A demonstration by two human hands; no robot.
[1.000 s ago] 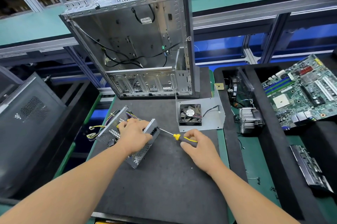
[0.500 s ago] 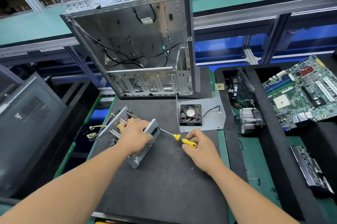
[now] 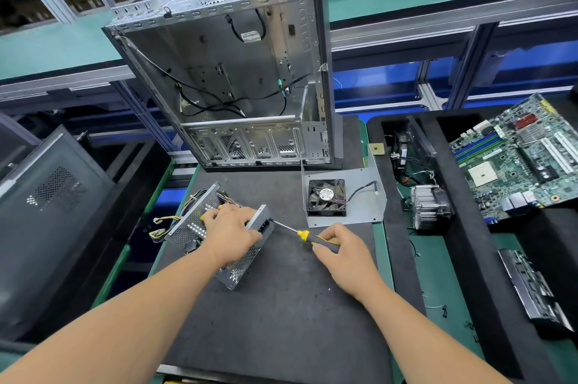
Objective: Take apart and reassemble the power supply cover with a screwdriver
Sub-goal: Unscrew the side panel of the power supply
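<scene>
Left hand (image 3: pixel 233 232) grips the perforated grey metal power supply (image 3: pixel 219 238); right hand (image 3: pixel 345 253) pinches the yellow-handled screwdriver (image 3: pixel 308 235), tip at its three-o'clock edge; bare black mat (image 3: pixel 281 321) at six o'clock.

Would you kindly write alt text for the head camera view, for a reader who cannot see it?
A person's left hand steadies a perforated metal power supply on a dark mat, while the right hand holds a yellow-handled screwdriver with its tip at the unit's end face. Behind stands an empty computer case, a fan beside it.

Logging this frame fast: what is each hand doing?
Left hand: grips the power supply.
Right hand: holds the screwdriver.
</scene>
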